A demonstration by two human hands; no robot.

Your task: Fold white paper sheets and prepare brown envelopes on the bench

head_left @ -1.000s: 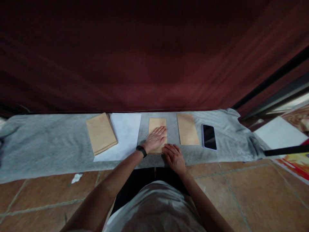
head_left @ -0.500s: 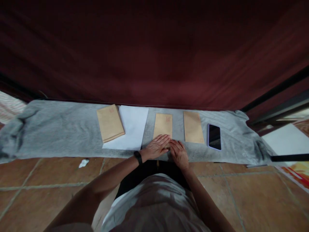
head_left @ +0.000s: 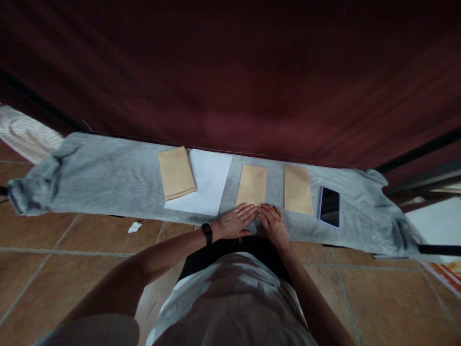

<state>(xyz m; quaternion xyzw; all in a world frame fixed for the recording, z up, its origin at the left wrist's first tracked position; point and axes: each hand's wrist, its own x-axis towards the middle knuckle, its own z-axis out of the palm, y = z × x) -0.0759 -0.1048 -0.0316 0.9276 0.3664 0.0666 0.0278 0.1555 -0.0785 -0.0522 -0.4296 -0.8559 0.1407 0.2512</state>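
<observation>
Left hand and right hand at 1 envelope
They hide its near end; whether they grip it, cannot tell. Beyond them, faint print is unreadable.

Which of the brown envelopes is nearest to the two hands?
The middle envelope, between the white paper and the envelope beside the phone: left hand and right hand are at its near edge; the others lie apart.
</observation>
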